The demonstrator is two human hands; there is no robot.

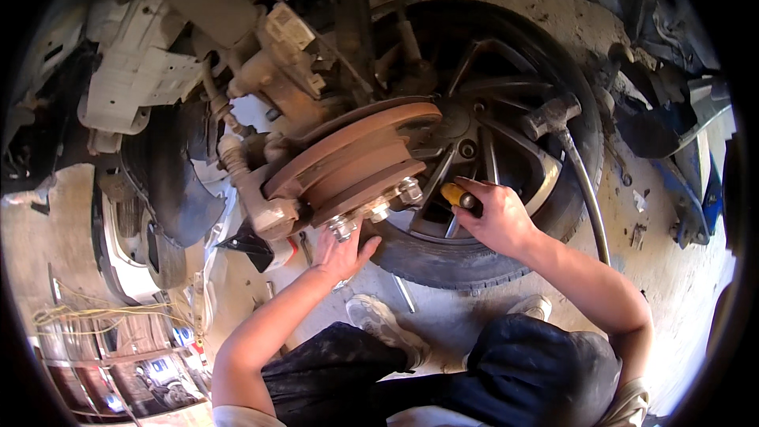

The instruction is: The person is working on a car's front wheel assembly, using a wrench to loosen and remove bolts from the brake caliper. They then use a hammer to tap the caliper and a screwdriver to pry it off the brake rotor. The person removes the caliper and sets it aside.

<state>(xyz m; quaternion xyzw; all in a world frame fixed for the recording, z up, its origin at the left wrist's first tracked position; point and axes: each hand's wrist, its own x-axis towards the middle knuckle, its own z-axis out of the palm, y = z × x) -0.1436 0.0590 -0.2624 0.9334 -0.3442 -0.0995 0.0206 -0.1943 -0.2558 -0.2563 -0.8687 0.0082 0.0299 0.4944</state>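
A rusty brake disc (pixel 352 142) and hub hang in the middle, with bright metal nuts or fittings (pixel 342 226) on the hub's studs. My left hand (pixel 336 257) is at the lower fitting, thumb apart and fingers stretched upward, partly hidden behind it. My right hand (pixel 502 217) grips a short yellow-and-metal tool (pixel 457 194) just right of the hub. Behind both lies a wheel with a black tyre (pixel 545 47) and spoked rim. A long-handled hammer (pixel 551 116) rests across the wheel's right side.
Suspension arms and a grey shield (pixel 138 87) hang at upper left. Dark car parts (pixel 656 126) sit at right. Lower left are yellow cables (pixel 79 312) and shiny panels. My knees and shoes are below, on a dusty floor (pixel 431 308) with a metal bar (pixel 403 292).
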